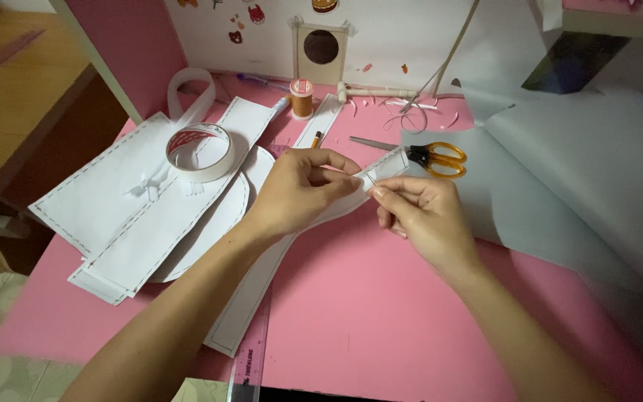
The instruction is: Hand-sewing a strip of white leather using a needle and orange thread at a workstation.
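My left hand (299, 190) and my right hand (422, 216) meet above the middle of a pink table (381, 313). Both pinch a small white strip (370, 177), thin and partly see-through, between thumb and fingertips. Under the hands lies a long curved white paper pattern piece (251, 298) with a stitched-looking dashed edge. The strip's far end reaches toward the scissors.
More white pattern pieces (113, 201) lie at the left with a roll of white tape (199, 151) on them. Orange-handled scissors (433, 158), an orange thread spool (301, 97), a pencil (315, 139), a purple ruler (251, 357) and pale grey fabric (582, 171) at the right.
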